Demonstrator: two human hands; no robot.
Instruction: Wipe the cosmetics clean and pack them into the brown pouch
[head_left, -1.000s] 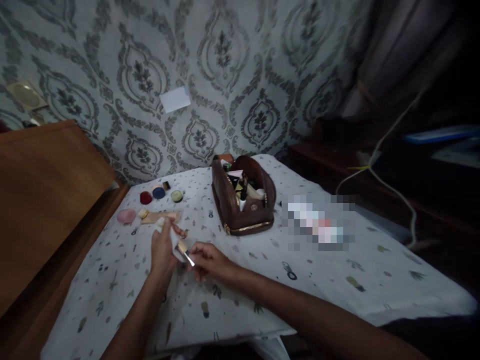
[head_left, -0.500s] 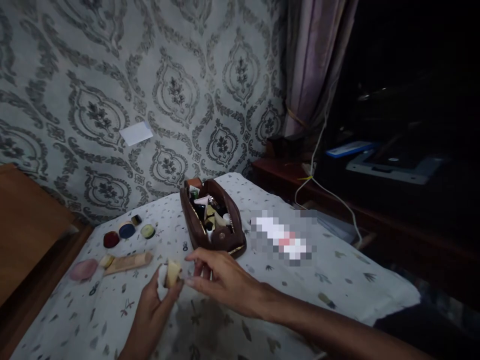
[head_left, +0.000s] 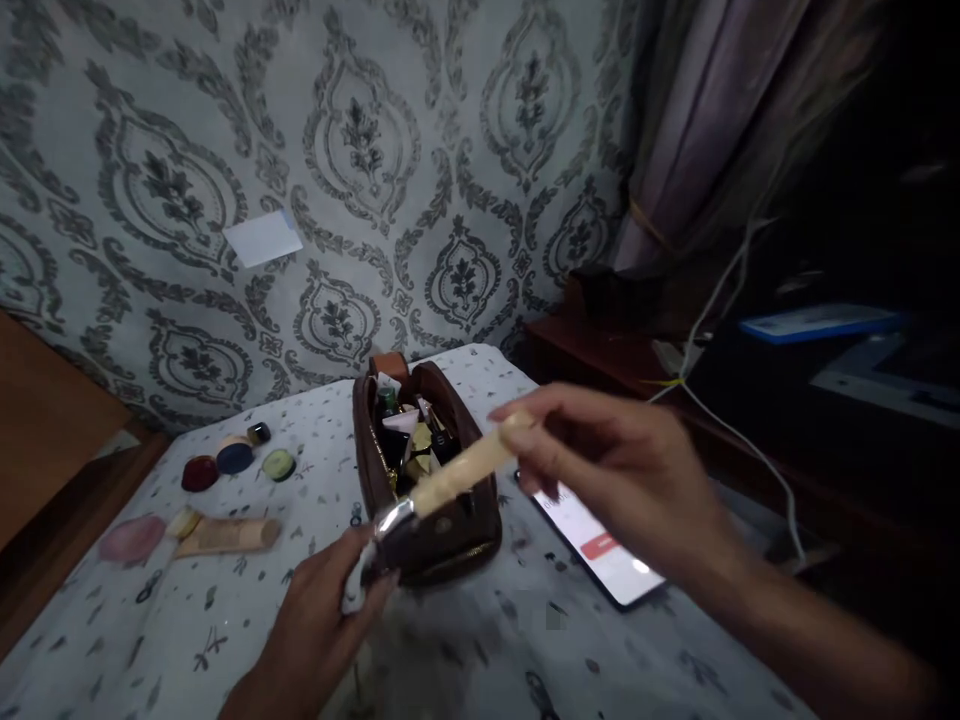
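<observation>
A makeup brush (head_left: 457, 480) with a cream handle and a silver collar slants across the middle of the view. My right hand (head_left: 615, 470) pinches the far end of its handle. At the lower end, my left hand (head_left: 322, 600) is closed around a white tissue-like piece (head_left: 352, 592) by the brush head, whose bristles I cannot clearly make out. Just behind the brush stands an unzipped brown bag (head_left: 480, 530), filled with tubes and small cosmetics. Beneath my right hand lies a phone (head_left: 619, 572) with its screen lit.
On the left of the patterned bedspread (head_left: 247, 610) are a beige tube (head_left: 229, 536), a pink rounded item (head_left: 133, 540), a dark red jar (head_left: 199, 474), a blue round lid (head_left: 235, 457) and a green-topped jar (head_left: 279, 464). White cables (head_left: 739, 430) hang at the right.
My right hand, empty and apart earlier, now grips the brush handle. The brush has swung from end-on to slanting up rightward across the bag. The camera view has shifted slightly.
</observation>
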